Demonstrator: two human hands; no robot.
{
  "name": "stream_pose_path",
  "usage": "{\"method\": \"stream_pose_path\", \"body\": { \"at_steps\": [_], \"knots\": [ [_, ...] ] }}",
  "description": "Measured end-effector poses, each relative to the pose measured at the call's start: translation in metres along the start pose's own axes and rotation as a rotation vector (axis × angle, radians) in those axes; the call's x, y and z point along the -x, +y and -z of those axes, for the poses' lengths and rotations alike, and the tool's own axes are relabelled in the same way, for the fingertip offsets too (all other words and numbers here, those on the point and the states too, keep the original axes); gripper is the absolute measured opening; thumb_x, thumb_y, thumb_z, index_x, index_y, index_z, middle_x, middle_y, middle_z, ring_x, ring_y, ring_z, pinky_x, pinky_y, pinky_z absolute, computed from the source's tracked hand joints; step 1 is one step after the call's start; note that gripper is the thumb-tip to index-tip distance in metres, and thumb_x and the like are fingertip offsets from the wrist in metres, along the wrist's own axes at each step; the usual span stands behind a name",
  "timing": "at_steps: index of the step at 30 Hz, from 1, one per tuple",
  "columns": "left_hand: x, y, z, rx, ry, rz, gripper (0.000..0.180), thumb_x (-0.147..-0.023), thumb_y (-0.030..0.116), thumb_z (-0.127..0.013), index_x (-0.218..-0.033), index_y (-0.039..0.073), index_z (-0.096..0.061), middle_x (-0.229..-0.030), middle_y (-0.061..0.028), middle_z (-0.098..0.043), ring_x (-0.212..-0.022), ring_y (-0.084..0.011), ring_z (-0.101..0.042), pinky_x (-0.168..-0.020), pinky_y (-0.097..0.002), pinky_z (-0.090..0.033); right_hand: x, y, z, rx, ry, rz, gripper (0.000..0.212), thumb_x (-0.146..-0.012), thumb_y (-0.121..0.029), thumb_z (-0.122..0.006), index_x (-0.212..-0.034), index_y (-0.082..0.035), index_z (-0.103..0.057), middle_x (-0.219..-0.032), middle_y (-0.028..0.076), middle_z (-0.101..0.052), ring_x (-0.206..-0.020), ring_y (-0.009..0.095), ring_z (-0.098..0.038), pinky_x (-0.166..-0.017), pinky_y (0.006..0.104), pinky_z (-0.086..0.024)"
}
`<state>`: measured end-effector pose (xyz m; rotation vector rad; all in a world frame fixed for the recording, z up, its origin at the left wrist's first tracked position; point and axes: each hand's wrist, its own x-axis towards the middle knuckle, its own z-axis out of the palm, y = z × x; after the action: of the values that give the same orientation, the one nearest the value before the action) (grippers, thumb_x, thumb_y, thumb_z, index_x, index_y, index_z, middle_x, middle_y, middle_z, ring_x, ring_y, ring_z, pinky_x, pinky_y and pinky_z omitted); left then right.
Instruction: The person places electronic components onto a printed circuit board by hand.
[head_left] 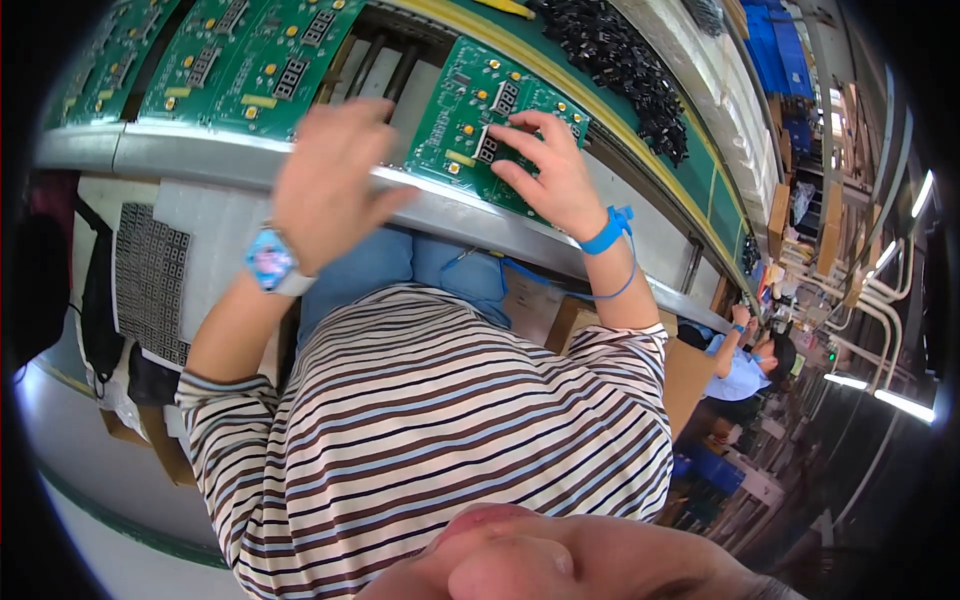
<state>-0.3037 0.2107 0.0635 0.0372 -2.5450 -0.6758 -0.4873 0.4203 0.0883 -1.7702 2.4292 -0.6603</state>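
My right hand (pixel 552 180) is over a green circuit board (pixel 435 135) on the metal rail. Its thumb and forefinger bracket the two ends of a digit display (pixel 487 148) seated on that board, and another digit display (pixel 506 97) sits just beyond. A blue wrist strap (pixel 607 232) with a thin cord circles my right wrist. My left hand (pixel 335 180), smeared by motion, hovers over the rail's near edge, left of this board. Its thumb points right, and its fingertips are too blurred to show whether they hold anything.
More green boards (pixel 240 65) line the rail (pixel 215 148) to the left. Beyond it lies a heap of small black parts (pixel 625 75) on a green belt. A sheet of digit displays (pixel 150 280) is at my left. Another person (pixel 745 365) works farther off at right.
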Motion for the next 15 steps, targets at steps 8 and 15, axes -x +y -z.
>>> {"method": "stream_pose_path", "body": {
  "at_steps": [8,15],
  "knots": [
    [0.013,-0.057,0.026,-0.674,0.087,0.332,0.052,-0.083,0.047,-0.063,-0.114,0.006,-0.056,-0.107,-0.0106,-0.064,-0.110,-0.0264,-0.056,-0.101,-0.0609,-0.026,-0.008,0.129,0.048,0.281,0.385,-0.395,0.016,-0.084,-0.022,-0.060,-0.088,-0.008,-0.067,-0.082,0.012,-0.064,-0.079,0.032,-0.061,-0.067,0.0418,-0.050],
    [0.014,-0.034,0.014,-0.606,-0.035,0.362,0.062,-0.085,0.048,-0.059,-0.126,0.004,-0.049,-0.113,-0.0133,-0.062,-0.114,-0.0283,-0.054,-0.104,-0.0632,-0.019,-0.023,0.142,0.026,0.390,0.292,-0.503,0.037,-0.078,-0.043,-0.069,-0.083,-0.007,-0.059,-0.071,0.013,-0.065,-0.069,0.034,-0.063,-0.060,0.0424,-0.049]
  ]
}}
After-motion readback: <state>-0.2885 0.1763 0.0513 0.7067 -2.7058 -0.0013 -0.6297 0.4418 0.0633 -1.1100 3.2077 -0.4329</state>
